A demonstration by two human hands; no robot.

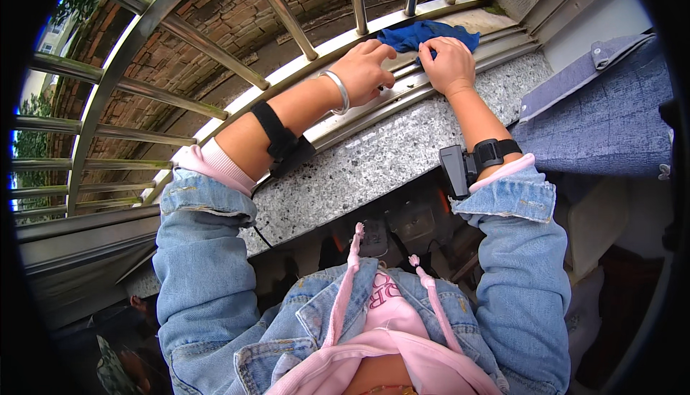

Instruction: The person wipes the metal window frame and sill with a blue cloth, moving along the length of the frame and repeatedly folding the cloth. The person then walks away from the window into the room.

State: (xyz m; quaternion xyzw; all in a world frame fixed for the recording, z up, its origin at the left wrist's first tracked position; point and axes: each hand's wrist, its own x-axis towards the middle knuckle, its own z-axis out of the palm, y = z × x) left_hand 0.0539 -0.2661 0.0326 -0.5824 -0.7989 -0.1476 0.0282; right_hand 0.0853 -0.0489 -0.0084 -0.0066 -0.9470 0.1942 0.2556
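A crumpled blue cloth (410, 35) lies at the far right end of the window sill track, beside the metal bars. My right hand (449, 66) presses down on it with curled fingers, and blue fabric shows around and under them. To its left, my left hand (365, 71) hovers at the metal window track (410, 82). Its fingers are bent and apart, and I see nothing held in them. A silver bangle (338, 93) circles the left wrist. Some of the right fingertips are hidden behind the hand.
Curved metal window bars (280, 10) rise beyond the track, with a brick wall (309, 0) outside. A speckled granite sill (359, 158) runs below my forearms. A blue-grey curtain (596, 122) hangs at the right. Black straps with devices sit on both forearms.
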